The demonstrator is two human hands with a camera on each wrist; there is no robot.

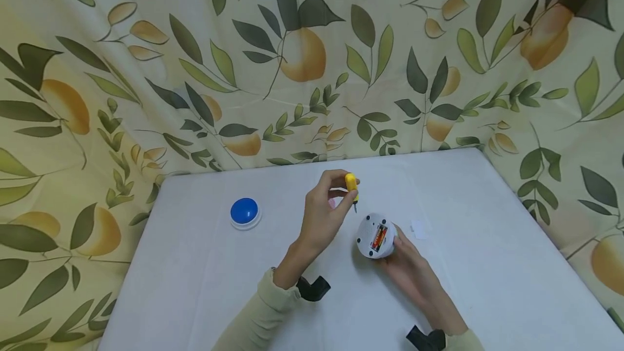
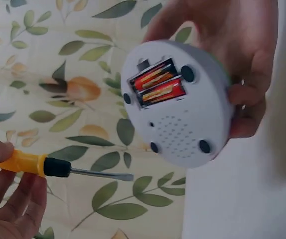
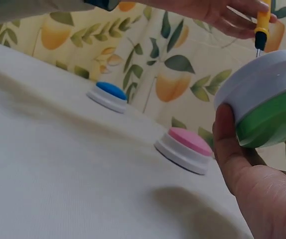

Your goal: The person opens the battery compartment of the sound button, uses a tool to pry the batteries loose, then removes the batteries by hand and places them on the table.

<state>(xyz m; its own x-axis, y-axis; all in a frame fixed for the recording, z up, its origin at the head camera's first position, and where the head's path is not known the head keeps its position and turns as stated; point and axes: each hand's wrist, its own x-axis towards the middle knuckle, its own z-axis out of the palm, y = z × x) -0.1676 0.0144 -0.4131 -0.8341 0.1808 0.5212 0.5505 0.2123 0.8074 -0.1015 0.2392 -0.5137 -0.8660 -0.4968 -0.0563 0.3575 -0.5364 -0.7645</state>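
With the thumb and fingers of my left hand [image 1: 322,213] I pinch a yellow-handled screwdriver [image 1: 351,183] near the centre of the head view, its long axis close to upright in that frame and its tip [image 2: 126,177] at the lower end. My right hand [image 1: 411,267], the nearer one, grips the round white device [image 1: 365,244] around its side, just right of centre and low from the tip. Its base is turned up toward me, two batteries [image 2: 161,92] bare in their bay, while the right wrist view shows the green dome [image 3: 272,122] underneath. The relation that counts, I judge, is tip to base: the left wrist view has the shaft lying nearly level, aimed at the right edge, with the device up and to the right of it, near but apart, so the shaft passes below the bay rather than pointing into it.
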